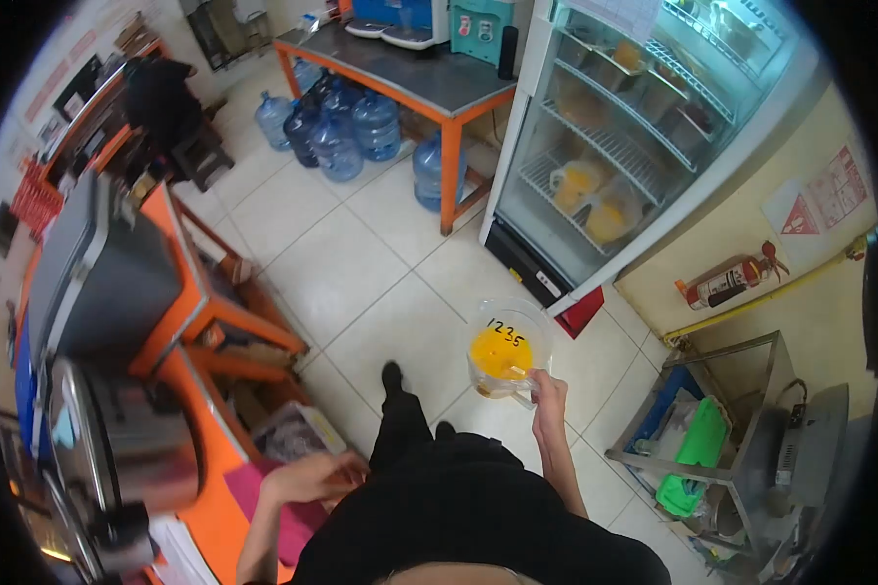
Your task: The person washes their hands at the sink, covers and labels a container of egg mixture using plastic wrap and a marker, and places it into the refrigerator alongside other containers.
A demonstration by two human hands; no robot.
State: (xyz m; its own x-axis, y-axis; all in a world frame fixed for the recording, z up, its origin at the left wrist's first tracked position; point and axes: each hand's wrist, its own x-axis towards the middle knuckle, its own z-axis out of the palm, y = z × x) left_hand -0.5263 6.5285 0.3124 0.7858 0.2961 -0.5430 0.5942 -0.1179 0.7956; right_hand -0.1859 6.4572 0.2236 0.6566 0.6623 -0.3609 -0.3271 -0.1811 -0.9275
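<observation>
My right hand (548,392) is closed around the handle of a clear plastic pitcher (478,375). Yellow liquid or pulp (502,353) sits in the pitcher, and black handwritten digits that look like "1235" mark it. The pitcher is held out over the tiled floor, in front of the glass-door fridge. At my left side, my left hand (312,480) hangs loosely with its fingers slightly bent and nothing visible in them. Close to that hand a magenta cloth or sheet (298,534) lies at the edge of the orange table (210,429).
Ahead stands a glass-door fridge (605,146) with pitchers of yellow contents on its shelves. Water jugs (337,146) stand around an orange-legged table (410,68). To the right are a fire extinguisher (732,283) and a metal rack (702,468). A person (161,97) is at the far left.
</observation>
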